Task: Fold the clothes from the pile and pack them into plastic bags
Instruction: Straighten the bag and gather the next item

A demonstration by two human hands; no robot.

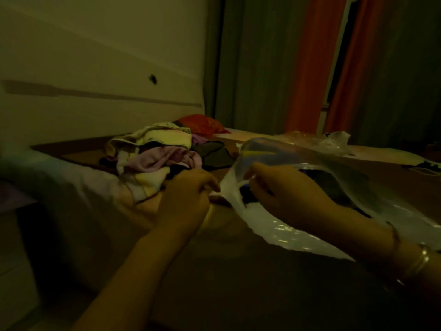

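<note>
While the room is lying in dim, yellowish light, the left hand (188, 197) is pinching a stretched white edge of a thin, glossy plastic bag (281, 225) between curled fingers, and the right hand (284, 189) is gripping the same bag just beside it, fingers curled into the crinkled film at its mouth. Something dark is sitting inside the bag, but its shape is too murky to make out. Behind the left hand a soft, rumpled pile of clothes (157, 151) is resting on the flat brown surface (238, 271), showing pale yellow, pink and dark folds, with a red cloth (202, 123) at its far end. A second, crumpled clear bag (329, 139) is lying farther back on the right. Thin metal bangles (422, 259) are circling the right wrist. Orange and grey curtains (310, 68) are hanging behind, and the frame's edges are cutting off both forearms.
</note>
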